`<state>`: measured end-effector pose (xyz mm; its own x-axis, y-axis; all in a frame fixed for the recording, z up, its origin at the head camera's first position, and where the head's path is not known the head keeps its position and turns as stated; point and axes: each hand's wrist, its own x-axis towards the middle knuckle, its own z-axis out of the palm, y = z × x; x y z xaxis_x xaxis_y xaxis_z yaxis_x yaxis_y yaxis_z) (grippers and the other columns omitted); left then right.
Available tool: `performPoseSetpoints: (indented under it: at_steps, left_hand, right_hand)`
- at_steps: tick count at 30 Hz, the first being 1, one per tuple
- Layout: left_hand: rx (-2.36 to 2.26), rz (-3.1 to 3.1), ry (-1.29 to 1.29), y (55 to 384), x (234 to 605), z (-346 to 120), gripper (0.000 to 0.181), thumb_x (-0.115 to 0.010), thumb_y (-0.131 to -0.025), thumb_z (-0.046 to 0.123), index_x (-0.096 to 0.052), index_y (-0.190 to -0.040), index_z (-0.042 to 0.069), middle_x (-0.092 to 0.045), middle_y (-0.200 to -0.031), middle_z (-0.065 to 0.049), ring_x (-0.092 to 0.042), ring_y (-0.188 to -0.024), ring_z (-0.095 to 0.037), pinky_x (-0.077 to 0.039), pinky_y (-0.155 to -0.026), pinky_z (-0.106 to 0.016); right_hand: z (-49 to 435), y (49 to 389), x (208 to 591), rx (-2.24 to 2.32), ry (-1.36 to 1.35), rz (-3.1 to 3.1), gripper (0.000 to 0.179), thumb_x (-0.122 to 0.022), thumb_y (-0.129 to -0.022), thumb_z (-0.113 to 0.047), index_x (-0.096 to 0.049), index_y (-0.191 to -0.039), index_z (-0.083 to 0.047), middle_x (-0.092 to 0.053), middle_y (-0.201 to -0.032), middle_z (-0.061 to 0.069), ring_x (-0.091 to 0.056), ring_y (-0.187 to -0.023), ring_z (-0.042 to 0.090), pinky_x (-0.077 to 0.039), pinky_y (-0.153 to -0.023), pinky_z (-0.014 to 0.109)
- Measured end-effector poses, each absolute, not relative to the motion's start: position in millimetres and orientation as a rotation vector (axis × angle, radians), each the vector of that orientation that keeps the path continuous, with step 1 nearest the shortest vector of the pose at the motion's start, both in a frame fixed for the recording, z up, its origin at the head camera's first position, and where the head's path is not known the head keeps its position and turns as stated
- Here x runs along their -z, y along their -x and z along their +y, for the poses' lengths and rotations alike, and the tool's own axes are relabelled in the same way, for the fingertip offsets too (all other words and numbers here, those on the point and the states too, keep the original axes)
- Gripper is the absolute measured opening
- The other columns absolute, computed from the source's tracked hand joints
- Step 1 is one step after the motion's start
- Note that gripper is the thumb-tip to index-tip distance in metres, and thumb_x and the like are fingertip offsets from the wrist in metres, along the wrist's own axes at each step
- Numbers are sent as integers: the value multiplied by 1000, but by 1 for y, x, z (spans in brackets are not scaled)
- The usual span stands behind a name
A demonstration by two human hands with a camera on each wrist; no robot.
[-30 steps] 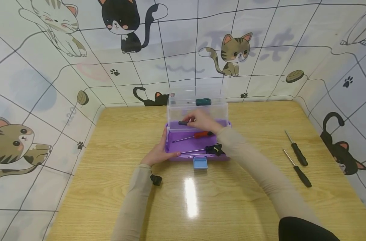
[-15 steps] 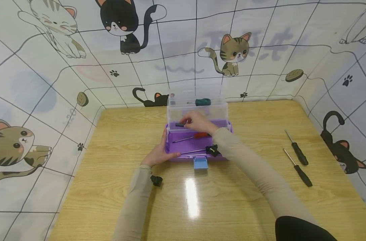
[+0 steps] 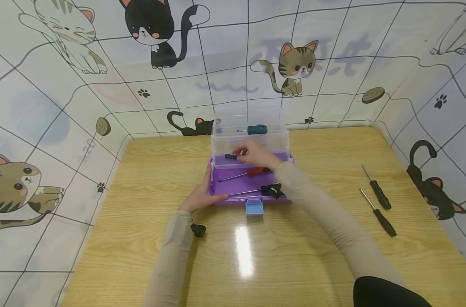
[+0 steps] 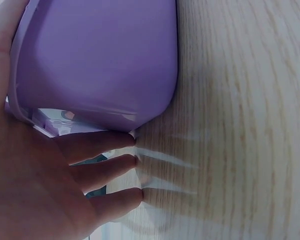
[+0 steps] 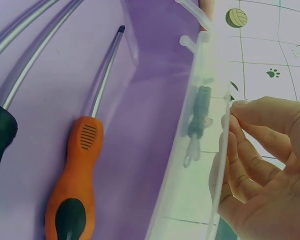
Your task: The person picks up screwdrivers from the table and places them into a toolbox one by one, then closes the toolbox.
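A purple toolbox (image 3: 233, 202) stands with its clear lid and trays (image 3: 223, 145) raised at the back. My right hand (image 3: 257, 153) pinches a small dark screwdriver (image 3: 231, 156) by the lower tray. In the right wrist view, that screwdriver (image 5: 200, 112) shows blurred through the translucent wall, which partly hides the fingertips. My left hand (image 3: 198, 197) rests against the box's left front corner, thumb at the front, other fingers straight along the side and spread in the left wrist view. Inside the box lie an orange-handled screwdriver (image 5: 75, 175) and black-handled screwdrivers (image 5: 1, 132).
A green-handled screwdriver (image 3: 257, 129) lies in the upper clear tray. Two black-handled screwdrivers lie on the right of the wooden table (image 3: 148, 238), one screwdriver (image 3: 382, 221) nearer the front. A blue latch (image 3: 254, 207) hangs open on the box front. Cat-print walls (image 3: 233, 89) enclose the table.
The right hand with the small dark screwdriver shifted slightly left and down, then came back up and right. The left hand stayed at the box corner.
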<state>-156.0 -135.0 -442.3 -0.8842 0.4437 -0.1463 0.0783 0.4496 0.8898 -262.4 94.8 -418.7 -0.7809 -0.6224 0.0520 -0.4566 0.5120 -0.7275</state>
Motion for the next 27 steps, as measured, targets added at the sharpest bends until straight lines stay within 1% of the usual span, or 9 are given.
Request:
performPoseSetpoints:
  at_steps: [4,9,11,12,16,21,27]
  left_hand:
    - [-1414,2330,-424,157,444,-136,117,-76,-82,17,17,-152,9,-14,-151,-35,-30,-131,-53,-24,-109,-57]
    - [-1400,2371,-424,168,477,-141,122,-79,-80,28,20,-152,24,-16,-154,-29,-34,-131,-48,-26,-109,-55]
    - [-1385,2391,-411,172,489,-143,124,-80,-79,33,21,-152,30,-17,-155,-24,-36,-132,-45,-26,-109,-53]
    - [-1381,2394,-404,172,489,-143,125,-80,-78,35,21,-151,31,-17,-156,-24,-36,-132,-44,-27,-109,-52]
    - [-1397,2396,-405,171,488,-143,126,-82,-77,33,19,-152,30,-17,-156,-23,-36,-131,-44,-26,-110,-51]
    - [-1387,2410,-410,168,481,-142,124,-81,-79,29,19,-152,28,-18,-155,-26,-37,-130,-46,-26,-109,-53]
    - [-1390,2386,-420,158,453,-137,118,-78,-82,18,16,-153,12,-18,-151,-34,-37,-126,-54,-27,-107,-58]
  right_hand:
    - [99,261,414,1126,910,2556,25,-63,-87,0,-67,-112,5,-68,-104,15,-62,-92,28,-52,-79,38]
    - [106,257,407,1154,924,2549,25,-64,-88,1,-67,-113,6,-68,-106,16,-62,-91,28,-51,-81,38]
    - [109,254,403,1161,929,2546,25,-64,-88,2,-67,-112,6,-67,-106,17,-62,-91,28,-52,-81,38]
    - [111,254,402,1164,935,2548,25,-64,-88,2,-67,-112,6,-67,-106,17,-62,-91,28,-52,-81,38]
    - [120,252,400,1158,924,2570,25,-64,-88,2,-67,-112,5,-67,-105,19,-62,-89,26,-52,-81,38]
    - [130,248,396,1145,893,2588,25,-63,-87,1,-68,-112,3,-67,-106,18,-62,-89,25,-52,-80,38]
    - [140,243,392,1133,896,2610,24,-62,-87,2,-68,-110,5,-67,-104,18,-62,-88,27,-53,-80,38]
